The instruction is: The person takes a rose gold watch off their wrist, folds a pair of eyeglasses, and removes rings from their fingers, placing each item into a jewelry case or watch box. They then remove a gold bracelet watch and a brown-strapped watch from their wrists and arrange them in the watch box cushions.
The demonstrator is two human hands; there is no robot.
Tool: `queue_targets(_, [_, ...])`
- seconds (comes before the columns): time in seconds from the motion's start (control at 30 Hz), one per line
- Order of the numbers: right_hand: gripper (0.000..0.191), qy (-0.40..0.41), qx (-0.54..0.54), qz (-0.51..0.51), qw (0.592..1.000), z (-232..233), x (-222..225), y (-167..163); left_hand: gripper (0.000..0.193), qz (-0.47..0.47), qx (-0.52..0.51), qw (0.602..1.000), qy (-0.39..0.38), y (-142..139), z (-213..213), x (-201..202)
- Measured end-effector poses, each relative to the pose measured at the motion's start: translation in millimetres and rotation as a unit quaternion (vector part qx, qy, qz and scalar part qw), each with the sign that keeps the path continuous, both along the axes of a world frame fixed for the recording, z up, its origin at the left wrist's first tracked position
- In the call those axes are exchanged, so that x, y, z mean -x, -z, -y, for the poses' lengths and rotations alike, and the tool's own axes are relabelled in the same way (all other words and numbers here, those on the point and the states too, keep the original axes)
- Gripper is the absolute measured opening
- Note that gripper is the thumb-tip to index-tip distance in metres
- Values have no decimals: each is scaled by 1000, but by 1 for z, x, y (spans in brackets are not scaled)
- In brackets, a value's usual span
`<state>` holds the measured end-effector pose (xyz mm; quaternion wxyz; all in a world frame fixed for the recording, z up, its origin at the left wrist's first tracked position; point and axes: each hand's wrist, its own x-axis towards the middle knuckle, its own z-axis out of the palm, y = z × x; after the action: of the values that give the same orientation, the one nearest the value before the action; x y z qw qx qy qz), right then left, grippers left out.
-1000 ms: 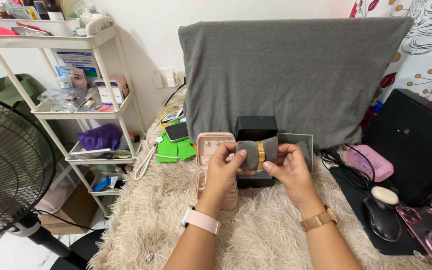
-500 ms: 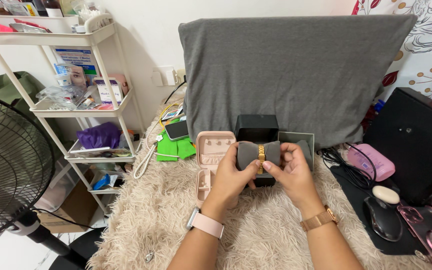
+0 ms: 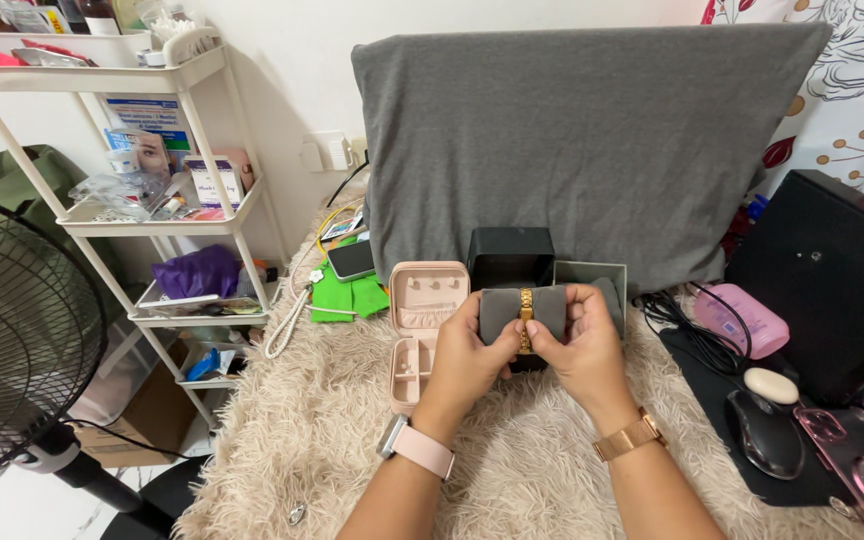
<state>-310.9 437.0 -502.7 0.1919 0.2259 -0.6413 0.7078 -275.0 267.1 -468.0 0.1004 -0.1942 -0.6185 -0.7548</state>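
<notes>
Both hands hold a small grey cushion (image 3: 501,311) with a gold watch band (image 3: 526,318) wrapped around its middle. My left hand (image 3: 464,357) grips the cushion's left end and my right hand (image 3: 580,350) grips its right end, thumbs near the band. Right behind the cushion stands an open dark box (image 3: 510,257) with its grey-lined lid (image 3: 592,280) beside it. An open pink jewellery case (image 3: 420,330) lies just left of my left hand on the shaggy beige rug (image 3: 332,430).
A grey covered panel (image 3: 582,140) stands behind. A white shelf cart (image 3: 142,210) and a black fan (image 3: 12,340) are at the left. Green items and a phone (image 3: 350,260) lie at back left. At the right: black case (image 3: 832,280), pink bottle (image 3: 742,318), mouse (image 3: 764,432).
The hands have brought the cushion with the gold band slightly lower and closer, and the fingers have shifted around the band.
</notes>
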Motion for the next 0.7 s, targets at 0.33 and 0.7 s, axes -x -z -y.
queue_targets(0.33, [45,-15,-30,-121,992,-8,-13,-17,59,-126,70,990,-7,-5,26,10])
queue_targets(0.7, [40,-85,38,-61,994,-13,-12,-15,53,-202,23,977,69,7,27,19])
